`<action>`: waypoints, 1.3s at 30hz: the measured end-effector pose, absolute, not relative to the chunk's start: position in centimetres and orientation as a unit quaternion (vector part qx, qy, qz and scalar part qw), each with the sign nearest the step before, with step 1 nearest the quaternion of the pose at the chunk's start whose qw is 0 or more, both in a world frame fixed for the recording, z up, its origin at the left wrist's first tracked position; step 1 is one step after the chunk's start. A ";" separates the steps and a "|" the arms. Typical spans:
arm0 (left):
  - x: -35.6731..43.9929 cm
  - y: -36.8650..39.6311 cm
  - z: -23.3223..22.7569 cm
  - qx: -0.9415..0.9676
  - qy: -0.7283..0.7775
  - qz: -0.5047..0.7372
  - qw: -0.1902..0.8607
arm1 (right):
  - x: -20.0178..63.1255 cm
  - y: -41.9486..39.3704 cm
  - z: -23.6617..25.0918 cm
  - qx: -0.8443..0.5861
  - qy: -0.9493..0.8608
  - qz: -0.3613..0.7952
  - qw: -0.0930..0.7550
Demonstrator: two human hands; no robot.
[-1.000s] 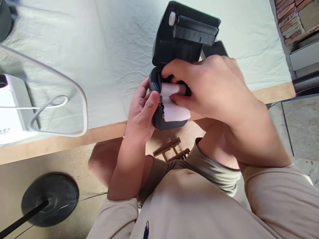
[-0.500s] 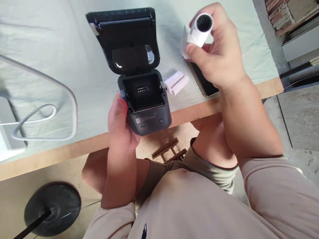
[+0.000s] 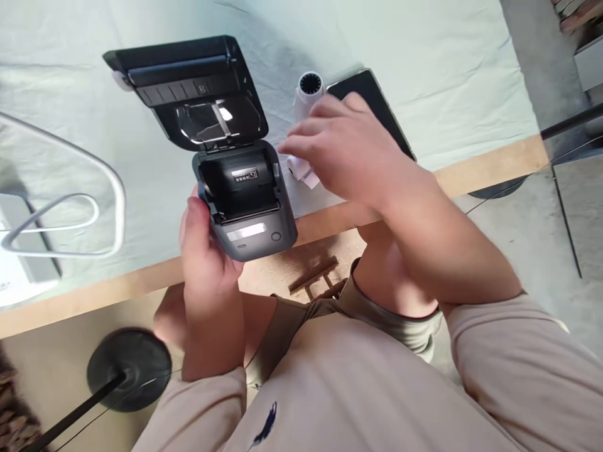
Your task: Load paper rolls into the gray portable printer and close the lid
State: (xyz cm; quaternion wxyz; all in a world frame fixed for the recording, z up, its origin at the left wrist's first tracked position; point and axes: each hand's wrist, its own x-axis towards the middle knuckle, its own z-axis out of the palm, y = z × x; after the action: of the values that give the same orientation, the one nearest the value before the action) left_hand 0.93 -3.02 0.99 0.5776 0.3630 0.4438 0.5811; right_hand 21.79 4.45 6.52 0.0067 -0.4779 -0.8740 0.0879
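Note:
My left hand grips a small dark printer by its left side, just over the table's front edge. Its lid stands open and the paper bay is empty. My right hand hovers to the right of the printer with its fingers stretched out and apart, holding nothing. Its fingertips are over a white paper roll lying on the cloth. A second white paper roll lies just beyond the hand, its hollow core facing me.
A dark flat phone lies on the pale cloth behind my right hand. A white cable loop and a white device are at the left. The wooden table edge runs across; a black stand base sits on the floor.
My right hand lifted a paper roll out of the printer, put it down next to the phone and let go. It now reaches over the other roll. The printer shifted left.

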 end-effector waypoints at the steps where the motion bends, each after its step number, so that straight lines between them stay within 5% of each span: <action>1: 0.9 -3.0 0.9 0.370 0.444 0.581 0.573 | 21.4 4.1 6.4 -0.481 -0.872 0.086 -0.022; 3: 0.9 -3.0 0.6 0.376 0.447 0.574 0.574 | 21.0 3.5 6.3 -0.484 -0.870 0.074 -0.060; 9: 1.3 -2.9 0.7 0.356 0.442 0.591 0.574 | 21.9 3.7 5.5 -0.501 -0.862 0.078 -0.002; 16: 1.1 -1.7 -0.3 0.399 0.393 0.579 0.593 | 24.4 3.9 6.4 -0.443 -0.784 0.187 0.392; 21: 0.4 -1.0 -1.8 0.401 0.428 0.560 0.585 | 23.2 3.3 5.9 -0.369 -0.738 0.255 0.504; 28: 0.5 -0.7 -1.9 0.393 0.469 0.573 0.546 | 19.9 4.1 3.7 -0.323 -0.770 0.234 0.498; 34: 1.0 -1.8 -1.5 0.393 0.428 0.603 0.546 | 19.0 3.2 3.7 -0.382 -0.849 0.157 0.329; 39: 0.3 -2.2 -1.4 0.363 0.403 0.598 0.590 | 18.9 2.9 2.4 -0.350 -0.871 0.122 0.321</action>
State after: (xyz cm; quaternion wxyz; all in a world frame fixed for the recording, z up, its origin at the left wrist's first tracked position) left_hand 0.35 -2.18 -1.38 0.5901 0.3631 0.4031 0.5979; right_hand 18.89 2.85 2.39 0.3211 -0.3499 -0.8715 0.1225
